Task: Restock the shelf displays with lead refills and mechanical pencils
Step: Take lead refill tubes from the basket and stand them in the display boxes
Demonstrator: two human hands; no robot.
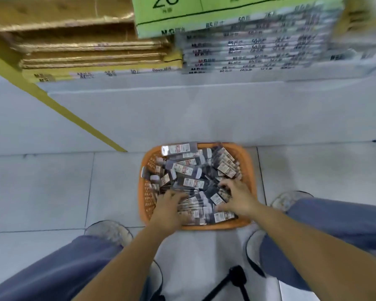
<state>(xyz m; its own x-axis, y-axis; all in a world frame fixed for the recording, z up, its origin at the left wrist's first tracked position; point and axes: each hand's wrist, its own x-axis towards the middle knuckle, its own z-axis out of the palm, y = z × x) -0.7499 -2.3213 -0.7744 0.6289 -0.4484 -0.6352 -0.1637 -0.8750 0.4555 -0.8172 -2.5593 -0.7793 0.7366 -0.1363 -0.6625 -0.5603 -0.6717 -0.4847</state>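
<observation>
An orange plastic basket (246,170) stands on the tiled floor between my feet. It is heaped with several small dark packets with white and red labels (188,168), lying at all angles. Both hands reach into its near half. My left hand (168,205) lies palm down on the packets at the near left, fingers spread over a bundle of them. My right hand (237,197) is at the near right, fingers curled down among the packets; whether it holds one is hidden. The picture is blurred.
A white shelf base (204,109) runs across just beyond the basket. On it lie stacked flat brown cartons (91,53), a green box (226,14) and a pile of clear-wrapped packs (254,48). A black stand (230,283) sits by my knees.
</observation>
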